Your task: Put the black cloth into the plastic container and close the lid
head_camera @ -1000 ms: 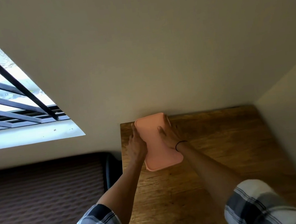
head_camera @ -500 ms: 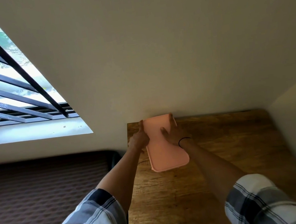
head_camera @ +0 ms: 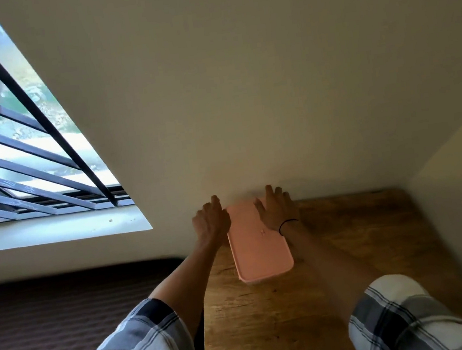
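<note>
Item: flat salmon-pink plastic lid (head_camera: 258,244) seated on its container, far left of the wooden desk (head_camera: 351,247). Hands have shifted to its far end: left hand (head_camera: 211,221) clenched at the edge, right hand (head_camera: 276,208) flat, pressing. Black cloth unseen, presumably inside. Closing nearly finished.

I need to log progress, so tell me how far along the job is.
Looks done: the pink rectangular plastic lid lies flat over the container on the wooden table. No black cloth shows, so it may be inside; I cannot confirm. In hand: the left hand is at the lid's far left edge, the right hand flat on its far end. Left: perhaps sealing the lid and letting go.
</note>
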